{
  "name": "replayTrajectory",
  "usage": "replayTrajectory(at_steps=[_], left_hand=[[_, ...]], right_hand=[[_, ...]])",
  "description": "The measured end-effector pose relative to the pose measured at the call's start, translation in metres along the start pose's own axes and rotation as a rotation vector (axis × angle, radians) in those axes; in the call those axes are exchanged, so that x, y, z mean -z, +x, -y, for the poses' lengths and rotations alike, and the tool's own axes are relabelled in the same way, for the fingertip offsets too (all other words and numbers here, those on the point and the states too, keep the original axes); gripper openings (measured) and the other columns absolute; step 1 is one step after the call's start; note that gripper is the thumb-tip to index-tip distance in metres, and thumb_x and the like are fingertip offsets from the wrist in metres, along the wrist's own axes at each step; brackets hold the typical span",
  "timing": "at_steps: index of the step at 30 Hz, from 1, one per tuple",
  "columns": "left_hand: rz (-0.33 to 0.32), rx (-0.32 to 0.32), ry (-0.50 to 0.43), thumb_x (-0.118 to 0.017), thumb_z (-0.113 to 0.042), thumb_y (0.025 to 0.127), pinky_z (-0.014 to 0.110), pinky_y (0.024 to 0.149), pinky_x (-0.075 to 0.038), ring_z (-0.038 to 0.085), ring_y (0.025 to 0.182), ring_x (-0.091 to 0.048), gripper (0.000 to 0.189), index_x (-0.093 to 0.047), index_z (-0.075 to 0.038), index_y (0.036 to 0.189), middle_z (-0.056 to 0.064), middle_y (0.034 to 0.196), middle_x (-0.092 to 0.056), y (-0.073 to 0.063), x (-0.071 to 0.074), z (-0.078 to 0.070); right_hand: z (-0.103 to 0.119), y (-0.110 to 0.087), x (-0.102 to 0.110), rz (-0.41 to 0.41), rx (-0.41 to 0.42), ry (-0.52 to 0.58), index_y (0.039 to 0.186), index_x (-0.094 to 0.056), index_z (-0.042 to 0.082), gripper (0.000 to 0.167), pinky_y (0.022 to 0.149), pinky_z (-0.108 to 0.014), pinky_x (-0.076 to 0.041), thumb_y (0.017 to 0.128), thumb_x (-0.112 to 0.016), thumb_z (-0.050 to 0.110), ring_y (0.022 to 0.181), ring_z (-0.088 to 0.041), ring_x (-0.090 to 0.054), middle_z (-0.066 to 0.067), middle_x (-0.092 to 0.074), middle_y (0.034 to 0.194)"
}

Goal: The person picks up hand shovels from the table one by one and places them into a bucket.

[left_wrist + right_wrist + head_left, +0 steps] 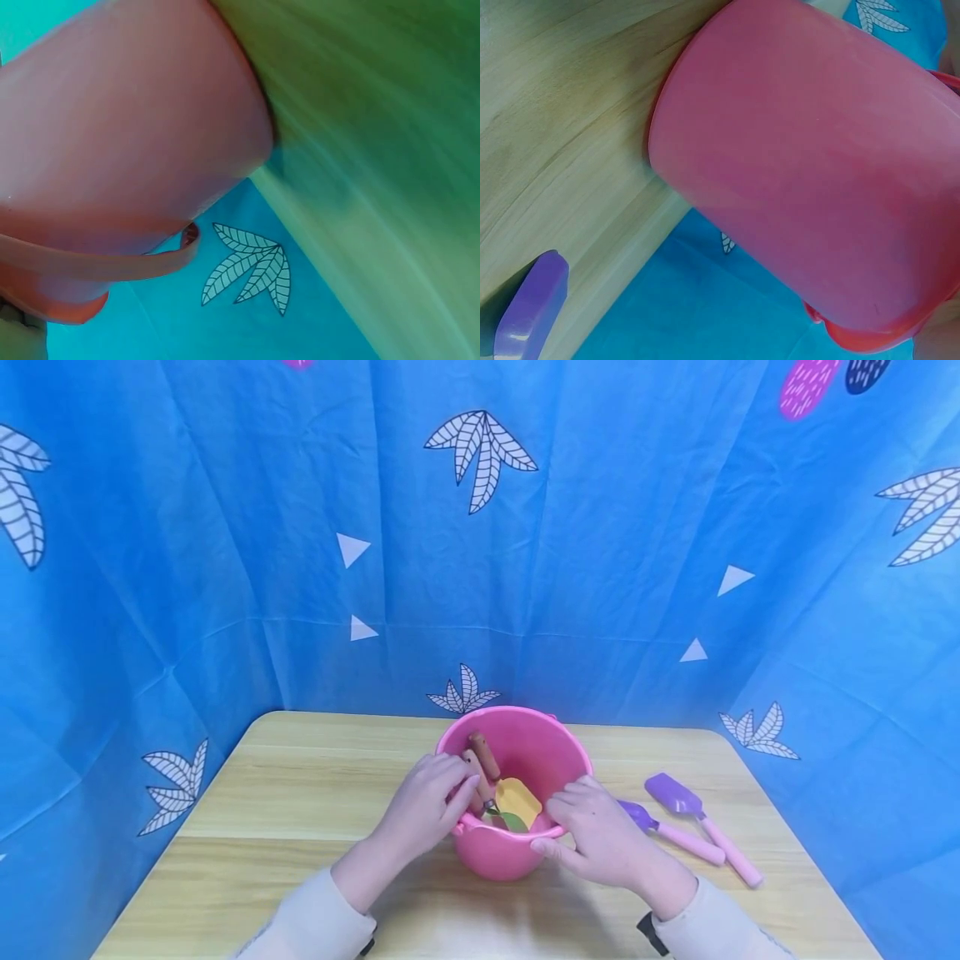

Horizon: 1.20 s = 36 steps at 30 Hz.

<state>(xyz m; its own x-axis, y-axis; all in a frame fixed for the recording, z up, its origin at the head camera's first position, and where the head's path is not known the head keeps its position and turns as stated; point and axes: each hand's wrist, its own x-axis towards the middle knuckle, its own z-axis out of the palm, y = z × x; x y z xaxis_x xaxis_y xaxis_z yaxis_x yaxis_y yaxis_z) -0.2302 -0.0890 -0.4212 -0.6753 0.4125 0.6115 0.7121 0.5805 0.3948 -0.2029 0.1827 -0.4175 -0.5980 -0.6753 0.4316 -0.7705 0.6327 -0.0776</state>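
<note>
A pink bucket (498,856) stands on the table, its opening facing me. My left hand (423,802) grips its left rim, with the fingers bent over the edge. On the opposite side my right hand (600,835) holds the rim, fingers inside and thumb outside. Inside lie two brown wooden handles (484,755), a yellow shovel-like blade (518,802) and a green piece (513,822). Both wrist views are filled largely by the bucket's outer wall (795,165). The left wrist view also shows its curved carrying handle (112,264).
Two toy shovels with purple blades and pink handles, one in front (686,842) and one farther right (731,852), lie right of the bucket. The wooden table (300,777) ends at a blue curtain (450,568) with leaf prints, which surrounds it at the back and sides.
</note>
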Motion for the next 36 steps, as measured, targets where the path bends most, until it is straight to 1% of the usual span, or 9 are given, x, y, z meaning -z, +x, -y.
replayTrajectory(at_steps=[3, 7, 9, 12, 18, 24, 26, 29, 36], left_hand=[[-0.023, -0.1, 0.002, -0.071, -0.017, 0.092, 0.031, 0.082, -0.047, 0.004, 0.083, -0.056, 0.007, -0.067, -0.019, 0.086, -0.014, 0.079, -0.061, -0.004, -0.002, 0.003], [-0.046, -0.226, 0.015, -0.063, -0.026, 0.096, 0.031, 0.08, -0.045, 0.004, 0.076, -0.053, 0.016, -0.063, -0.021, 0.081, -0.014, 0.073, -0.054, -0.008, -0.004, 0.005], [-0.059, -0.271, 0.028, -0.061, -0.027, 0.096, 0.031, 0.08, -0.045, 0.005, 0.074, -0.052, 0.018, -0.062, -0.021, 0.079, -0.013, 0.071, -0.053, -0.01, -0.005, 0.006], [-0.057, -0.305, 0.049, -0.06, -0.028, 0.095, 0.032, 0.082, -0.044, 0.006, 0.073, -0.052, 0.019, -0.06, -0.021, 0.077, -0.013, 0.071, -0.053, -0.012, -0.006, 0.007], [-0.015, -0.304, 0.106, -0.054, -0.031, 0.1, 0.035, 0.089, -0.042, 0.008, 0.082, -0.055, 0.022, -0.059, -0.023, 0.08, -0.013, 0.077, -0.058, -0.015, -0.009, 0.009], [0.008, -0.283, 0.12, -0.048, -0.035, 0.103, 0.036, 0.09, -0.041, 0.009, 0.085, -0.054, 0.027, -0.057, -0.023, 0.08, -0.013, 0.079, -0.057, -0.016, -0.01, 0.009], [0.004, -0.277, 0.124, -0.044, -0.036, 0.104, 0.036, 0.091, -0.041, 0.01, 0.086, -0.055, 0.03, -0.06, -0.023, 0.082, -0.013, 0.082, -0.06, -0.015, -0.011, 0.009], [-0.012, -0.276, 0.128, -0.046, -0.034, 0.103, 0.036, 0.09, -0.041, 0.011, 0.086, -0.056, 0.028, -0.064, -0.022, 0.085, -0.012, 0.085, -0.063, -0.015, -0.013, 0.008], [-0.04, -0.281, 0.118, -0.045, -0.034, 0.103, 0.035, 0.087, -0.04, 0.01, 0.083, -0.054, 0.029, -0.064, -0.021, 0.085, -0.011, 0.082, -0.063, -0.015, -0.016, 0.008]], right_hand=[[0.0, 0.0, 0.0, 0.0, 0.0, 0.001, 0.086, -0.064, 0.027, 0.023, 0.082, -0.033, -0.043, 0.094, -0.063, 0.049, 0.081, -0.002, -0.05, 0.023, -0.051, 0.078], [-0.001, 0.0, -0.001, -0.003, 0.001, 0.005, 0.086, -0.064, 0.027, 0.023, 0.082, -0.032, -0.043, 0.094, -0.064, 0.049, 0.08, -0.001, -0.05, 0.023, -0.052, 0.078], [-0.001, -0.001, -0.001, -0.005, -0.001, 0.005, 0.086, -0.064, 0.027, 0.023, 0.081, -0.032, -0.043, 0.094, -0.064, 0.049, 0.08, -0.001, -0.05, 0.023, -0.051, 0.078], [-0.001, 0.0, -0.001, -0.008, -0.001, 0.003, 0.086, -0.063, 0.028, 0.023, 0.081, -0.032, -0.043, 0.094, -0.064, 0.049, 0.08, -0.001, -0.049, 0.023, -0.051, 0.078], [0.0, -0.001, -0.002, -0.013, 0.003, -0.001, 0.086, -0.062, 0.028, 0.023, 0.081, -0.032, -0.043, 0.094, -0.063, 0.049, 0.079, -0.002, -0.049, 0.023, -0.049, 0.077], [0.0, -0.001, -0.002, -0.011, -0.01, 0.0, 0.086, -0.062, 0.03, 0.021, 0.081, -0.031, -0.043, 0.093, -0.065, 0.049, 0.08, -0.001, -0.048, 0.024, -0.049, 0.078], [0.0, -0.001, -0.002, -0.018, -0.007, 0.004, 0.086, -0.062, 0.03, 0.02, 0.081, -0.031, -0.043, 0.092, -0.066, 0.049, 0.08, -0.001, -0.048, 0.024, -0.049, 0.078], [0.0, -0.001, -0.002, -0.024, -0.003, 0.006, 0.086, -0.062, 0.03, 0.021, 0.08, -0.03, -0.042, 0.092, -0.065, 0.049, 0.079, -0.001, -0.048, 0.023, -0.048, 0.077], [0.0, -0.002, -0.001, -0.025, -0.001, 0.03, 0.089, -0.064, 0.028, 0.02, 0.079, -0.03, -0.043, 0.093, -0.066, 0.048, 0.08, -0.001, -0.048, 0.024, -0.049, 0.079]])
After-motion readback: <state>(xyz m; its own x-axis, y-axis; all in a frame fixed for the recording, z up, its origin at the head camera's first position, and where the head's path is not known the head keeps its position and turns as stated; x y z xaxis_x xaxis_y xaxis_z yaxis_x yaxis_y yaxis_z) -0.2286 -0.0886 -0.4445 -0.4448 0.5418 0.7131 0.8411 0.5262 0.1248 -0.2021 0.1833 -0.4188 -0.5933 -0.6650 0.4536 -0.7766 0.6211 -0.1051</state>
